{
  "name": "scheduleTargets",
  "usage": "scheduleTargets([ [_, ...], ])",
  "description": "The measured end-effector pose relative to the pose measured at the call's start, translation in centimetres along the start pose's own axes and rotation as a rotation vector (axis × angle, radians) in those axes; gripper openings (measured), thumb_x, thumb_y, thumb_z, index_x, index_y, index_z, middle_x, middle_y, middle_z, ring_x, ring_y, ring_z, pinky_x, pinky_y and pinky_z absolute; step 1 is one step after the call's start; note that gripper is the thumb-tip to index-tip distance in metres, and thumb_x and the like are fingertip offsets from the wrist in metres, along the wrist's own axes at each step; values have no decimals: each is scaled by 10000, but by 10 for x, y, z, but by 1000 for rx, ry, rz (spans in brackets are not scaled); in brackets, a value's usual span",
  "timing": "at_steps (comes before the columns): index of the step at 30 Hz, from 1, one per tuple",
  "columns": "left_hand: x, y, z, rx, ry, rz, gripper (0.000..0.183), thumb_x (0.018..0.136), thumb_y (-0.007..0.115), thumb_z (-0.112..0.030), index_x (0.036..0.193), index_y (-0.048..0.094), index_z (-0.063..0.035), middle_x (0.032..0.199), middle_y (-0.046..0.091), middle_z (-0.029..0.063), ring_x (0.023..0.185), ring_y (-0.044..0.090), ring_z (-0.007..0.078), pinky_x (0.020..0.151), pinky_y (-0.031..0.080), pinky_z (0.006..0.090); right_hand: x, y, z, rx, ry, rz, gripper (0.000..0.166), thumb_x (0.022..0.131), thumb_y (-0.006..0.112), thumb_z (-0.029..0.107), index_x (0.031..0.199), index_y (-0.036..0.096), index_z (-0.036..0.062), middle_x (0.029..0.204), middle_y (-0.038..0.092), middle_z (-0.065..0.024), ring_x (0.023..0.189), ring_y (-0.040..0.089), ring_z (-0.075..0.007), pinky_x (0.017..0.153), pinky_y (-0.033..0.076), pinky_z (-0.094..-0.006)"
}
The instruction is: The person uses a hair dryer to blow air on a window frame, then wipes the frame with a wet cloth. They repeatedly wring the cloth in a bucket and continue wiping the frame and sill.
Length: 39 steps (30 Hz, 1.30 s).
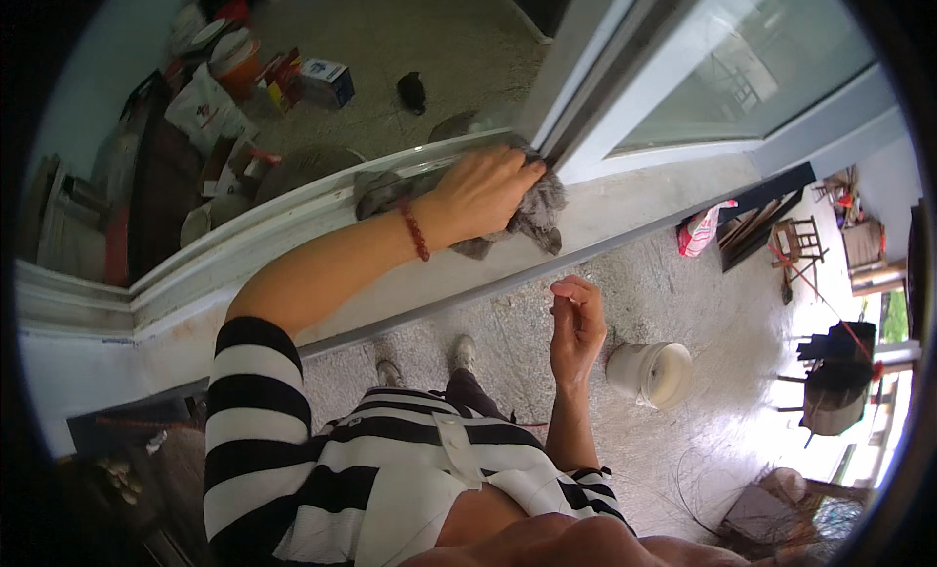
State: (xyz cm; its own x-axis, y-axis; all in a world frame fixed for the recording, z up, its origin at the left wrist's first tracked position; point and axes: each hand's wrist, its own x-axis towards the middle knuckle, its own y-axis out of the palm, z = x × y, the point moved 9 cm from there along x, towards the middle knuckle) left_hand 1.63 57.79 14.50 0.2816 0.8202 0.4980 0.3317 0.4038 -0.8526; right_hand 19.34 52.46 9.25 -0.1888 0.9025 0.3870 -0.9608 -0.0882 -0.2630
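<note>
My left hand (479, 190) presses a wet-looking grey cloth (542, 201) against the window track beside the upright sliding frame (585, 91). Part of the cloth bunches past my fingers, and another part lies along the track to the left. A beaded red bracelet (415, 230) circles that wrist. Below the sill (644, 194), my right hand (578, 333) hovers in the air with fingers curled toward the thumb; nothing shows in it. A white bucket (648, 374) stands on the floor to its right.
Beyond the window are an orange bucket (238, 65), a white bag (205, 106), a box (326, 80) and a dark object (412, 93) on the floor. On my side stand wooden chairs (798, 241), a pink-and-white bag (704, 229) and a black-backed chair (834, 377).
</note>
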Motion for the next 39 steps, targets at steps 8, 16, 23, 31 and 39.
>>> scheduleTargets([
  [8,-148,-99,41,36,-185,98,549,625,593,67,1162,578,-45,933,567,139,861,591,324,724,497,391,-2,56,39,-8,-200,84,176,825,556,-105,913,630,29,943,617,-116,782,577,-188,671,460,-265],
  [16,-402,-259,114,352,-741,289,578,558,643,38,1132,576,20,983,590,210,933,565,396,794,470,438,-23,114,55,72,-219,165,189,811,558,-117,911,629,27,950,609,-116,812,586,-197,678,464,-266],
  [23,-261,-169,72,63,-453,255,656,611,589,67,1253,487,-17,1135,553,195,1005,557,379,843,469,429,-10,83,33,37,-191,52,195,795,556,-130,892,627,23,936,609,-129,854,591,-228,755,468,-294],
  [31,-16,11,7,-118,-187,234,570,660,656,-60,1180,441,28,997,556,203,859,597,347,687,509,415,12,39,17,52,-142,56,186,793,525,-131,893,607,3,939,589,-138,814,559,-218,714,457,-282],
  [39,-97,-42,36,-136,-314,122,508,674,673,-98,1140,502,6,1009,595,187,930,613,337,726,519,433,20,86,41,185,-240,230,168,862,470,-98,922,592,0,984,559,-105,798,508,-151,612,411,-224],
])
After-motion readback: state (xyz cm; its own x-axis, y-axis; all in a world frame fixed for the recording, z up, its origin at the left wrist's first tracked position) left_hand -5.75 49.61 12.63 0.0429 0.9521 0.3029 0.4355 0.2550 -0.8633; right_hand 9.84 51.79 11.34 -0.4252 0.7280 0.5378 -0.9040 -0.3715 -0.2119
